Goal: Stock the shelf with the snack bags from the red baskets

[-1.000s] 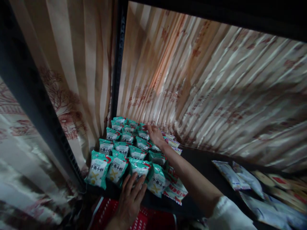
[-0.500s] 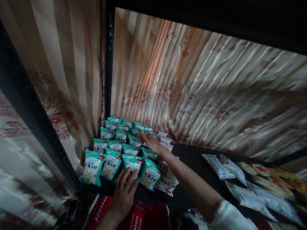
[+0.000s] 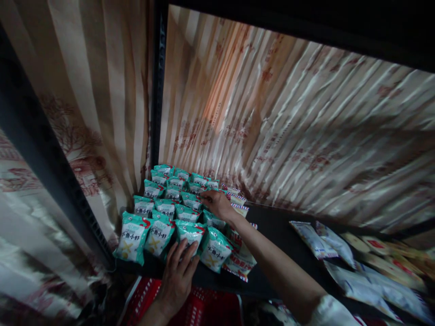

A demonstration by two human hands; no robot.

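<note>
The right hand (image 3: 219, 206) covers parts of the green packets behind it, and its fingertips are too dark to make out; whether they pinch a packet or only touch one can't be told. The right forearm hides part of the red-and-white packets (image 3: 242, 261) beside the green rows, and its white sleeve (image 3: 329, 311) is cut off at the bottom edge. The left hand (image 3: 176, 276) is unclenched, its fingers spread over the lower part of the front packet (image 3: 190, 230), third from the left; its palm is out of sight.

That front packet stands on the dark shelf (image 3: 272, 226), right behind the left fingers. A middle-row packet (image 3: 191, 200) lies just beside the right fingertips. Below, a red basket (image 3: 146, 290) runs out of view. Far right, pale packets (image 3: 353, 283) blur towards the edge.
</note>
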